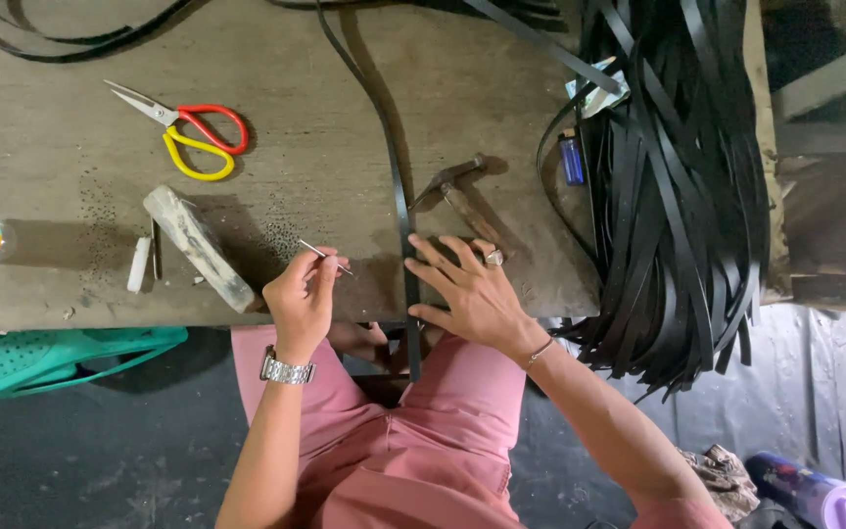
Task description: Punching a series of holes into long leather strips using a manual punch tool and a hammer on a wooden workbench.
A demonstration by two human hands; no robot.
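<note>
black and thin, the long flat rubber-like strap point(402, 211) runs from the top middle of the frame down over the worn wooden table point(276, 167) and off its near edge at centre. it looks light, limp and a little slick, so i judge it is best pinned flat near the table edge, not lifted. the right hand point(472, 289) lies spread, fingers splayed, just touching the strap's side. the left hand point(298, 294) pinches a thin metal awl-like pin point(325, 257). a rusty hammer point(462, 196) sits just above the right hand; red and yellow scissors point(193, 137) upper left.
</note>
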